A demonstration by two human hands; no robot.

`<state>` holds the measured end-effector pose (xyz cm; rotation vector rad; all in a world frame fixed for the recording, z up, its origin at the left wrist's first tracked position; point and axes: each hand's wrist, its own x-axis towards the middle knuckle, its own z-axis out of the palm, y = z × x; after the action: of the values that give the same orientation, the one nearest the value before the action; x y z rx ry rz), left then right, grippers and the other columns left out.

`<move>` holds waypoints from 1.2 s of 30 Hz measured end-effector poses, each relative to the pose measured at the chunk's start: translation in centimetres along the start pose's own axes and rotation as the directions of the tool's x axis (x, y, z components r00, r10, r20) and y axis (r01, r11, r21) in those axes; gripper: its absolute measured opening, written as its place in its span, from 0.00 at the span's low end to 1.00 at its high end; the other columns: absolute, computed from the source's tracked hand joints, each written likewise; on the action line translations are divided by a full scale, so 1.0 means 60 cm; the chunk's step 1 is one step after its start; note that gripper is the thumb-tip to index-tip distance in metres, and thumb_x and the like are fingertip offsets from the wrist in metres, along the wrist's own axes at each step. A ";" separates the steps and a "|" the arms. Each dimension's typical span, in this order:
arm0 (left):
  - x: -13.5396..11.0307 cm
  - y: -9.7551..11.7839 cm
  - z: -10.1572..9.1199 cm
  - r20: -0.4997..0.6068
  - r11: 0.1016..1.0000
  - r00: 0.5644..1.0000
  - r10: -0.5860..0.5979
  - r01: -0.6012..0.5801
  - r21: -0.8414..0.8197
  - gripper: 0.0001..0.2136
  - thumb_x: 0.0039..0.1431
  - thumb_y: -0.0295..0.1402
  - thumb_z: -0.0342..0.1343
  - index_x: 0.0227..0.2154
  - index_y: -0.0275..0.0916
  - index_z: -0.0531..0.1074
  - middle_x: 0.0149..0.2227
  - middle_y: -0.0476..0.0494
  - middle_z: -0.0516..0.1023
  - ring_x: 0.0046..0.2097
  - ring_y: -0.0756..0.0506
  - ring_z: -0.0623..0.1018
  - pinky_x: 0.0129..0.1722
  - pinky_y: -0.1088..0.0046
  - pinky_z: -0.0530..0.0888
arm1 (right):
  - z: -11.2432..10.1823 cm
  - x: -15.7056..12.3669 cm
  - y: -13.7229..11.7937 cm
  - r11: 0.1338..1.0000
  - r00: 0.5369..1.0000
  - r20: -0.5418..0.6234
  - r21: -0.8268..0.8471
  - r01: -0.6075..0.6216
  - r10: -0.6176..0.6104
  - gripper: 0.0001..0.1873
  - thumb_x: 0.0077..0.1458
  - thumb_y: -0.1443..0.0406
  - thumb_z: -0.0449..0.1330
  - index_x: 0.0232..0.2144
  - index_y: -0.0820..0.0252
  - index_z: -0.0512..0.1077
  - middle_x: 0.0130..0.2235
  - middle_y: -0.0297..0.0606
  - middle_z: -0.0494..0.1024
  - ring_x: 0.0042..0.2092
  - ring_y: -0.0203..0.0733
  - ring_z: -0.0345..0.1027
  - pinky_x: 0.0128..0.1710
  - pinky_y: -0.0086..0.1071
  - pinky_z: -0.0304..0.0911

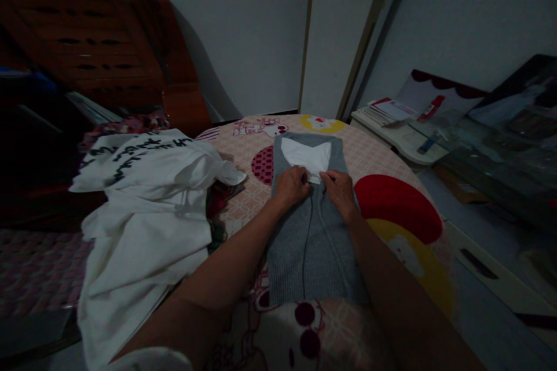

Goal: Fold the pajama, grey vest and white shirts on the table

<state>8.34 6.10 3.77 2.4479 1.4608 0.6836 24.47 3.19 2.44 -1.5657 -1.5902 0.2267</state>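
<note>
A grey knitted garment (287, 255), folded into a long rectangle with a ribbed lower edge, lies flat on the patterned tablecloth (387, 156). White cloth (304, 153) shows in its V-shaped neck opening. My left hand (292, 185) has its fingers closed at the lower left of that opening, by the white cloth's edge. My right hand (339, 190) pinches the garment's edge on the other side of the V. The two hands are a short gap apart, and a front seam runs down from between them.
White clothing with dark lettering (152, 208) is heaped on the left. Behind it stands a carved wooden chair (87, 40). On the right, a low cabinet (383, 133) bears papers (391, 111) and a red object (430, 108). A tall white appliance (337, 40) stands at the wall.
</note>
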 end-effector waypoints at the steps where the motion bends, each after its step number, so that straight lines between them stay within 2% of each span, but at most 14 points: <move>1: 0.000 -0.001 -0.001 0.003 1.000 1.000 -0.003 0.003 -0.007 0.07 0.53 0.28 0.55 0.35 0.37 0.75 0.38 0.38 0.78 0.41 0.40 0.77 0.40 0.66 0.72 | 0.000 0.000 0.000 1.000 1.000 -0.001 0.004 0.000 0.000 0.20 0.58 0.57 0.54 0.17 0.58 0.65 0.20 0.32 0.65 0.26 0.36 0.59 0.27 0.30 0.50; 6: 0.002 -0.005 -0.005 0.046 0.999 0.998 0.052 -0.051 -0.019 0.07 0.53 0.29 0.56 0.34 0.37 0.77 0.38 0.39 0.78 0.41 0.40 0.77 0.41 0.65 0.72 | 0.000 -0.001 0.000 1.000 1.000 -0.003 0.014 -0.010 0.010 0.19 0.58 0.56 0.53 0.19 0.58 0.67 0.20 0.32 0.66 0.26 0.37 0.60 0.28 0.31 0.51; 11: 0.009 -0.018 -0.006 0.113 0.988 0.986 0.122 -0.110 -0.111 0.06 0.51 0.26 0.56 0.31 0.39 0.77 0.35 0.43 0.77 0.38 0.44 0.76 0.40 0.69 0.72 | -0.001 -0.001 -0.001 1.000 1.000 0.000 0.019 -0.005 0.005 0.19 0.58 0.56 0.53 0.18 0.58 0.66 0.21 0.32 0.65 0.26 0.36 0.59 0.29 0.31 0.50; 14: 0.009 -0.020 -0.006 0.112 0.982 0.983 0.143 -0.127 -0.141 0.08 0.52 0.27 0.57 0.35 0.39 0.76 0.35 0.45 0.78 0.37 0.45 0.76 0.39 0.70 0.71 | -0.001 0.000 0.000 1.000 1.000 0.002 0.019 -0.006 0.006 0.20 0.58 0.56 0.53 0.18 0.59 0.66 0.20 0.31 0.64 0.25 0.36 0.57 0.28 0.31 0.50; 17: 0.003 -0.013 -0.003 0.079 0.987 0.986 0.145 -0.139 -0.076 0.11 0.55 0.33 0.58 0.42 0.39 0.74 0.39 0.44 0.78 0.40 0.44 0.76 0.40 0.69 0.71 | 0.001 0.000 0.002 1.000 1.000 -0.002 0.015 -0.004 0.004 0.20 0.58 0.57 0.54 0.18 0.59 0.66 0.20 0.31 0.63 0.25 0.36 0.58 0.28 0.30 0.49; 22: -0.006 0.000 0.006 0.063 0.988 0.992 0.105 -0.111 0.103 0.11 0.64 0.35 0.50 0.45 0.38 0.72 0.44 0.40 0.77 0.43 0.43 0.76 0.41 0.69 0.69 | 0.003 0.000 0.005 1.000 1.000 -0.004 0.003 0.005 -0.005 0.20 0.58 0.57 0.54 0.18 0.59 0.67 0.20 0.31 0.65 0.26 0.36 0.59 0.28 0.30 0.50; 30: 0.003 0.003 0.015 0.086 0.984 0.991 0.101 -0.112 0.140 0.12 0.66 0.33 0.45 0.41 0.36 0.73 0.42 0.39 0.76 0.41 0.43 0.76 0.38 0.69 0.69 | 0.004 0.001 0.003 1.000 1.000 -0.009 -0.003 0.004 -0.004 0.19 0.58 0.58 0.54 0.18 0.59 0.67 0.21 0.32 0.67 0.27 0.36 0.60 0.29 0.30 0.51; 36: 0.005 -0.012 0.006 0.122 0.966 0.960 0.253 -0.257 0.015 0.10 0.63 0.30 0.49 0.40 0.39 0.76 0.43 0.42 0.75 0.43 0.44 0.76 0.41 0.71 0.70 | 0.004 0.001 0.007 1.000 1.000 0.000 0.001 -0.001 0.001 0.20 0.58 0.58 0.55 0.17 0.60 0.68 0.20 0.31 0.66 0.26 0.35 0.59 0.29 0.30 0.51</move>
<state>8.04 6.73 3.27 2.6785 1.1322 0.5521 24.62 3.42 2.08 -1.5661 -1.5892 0.2283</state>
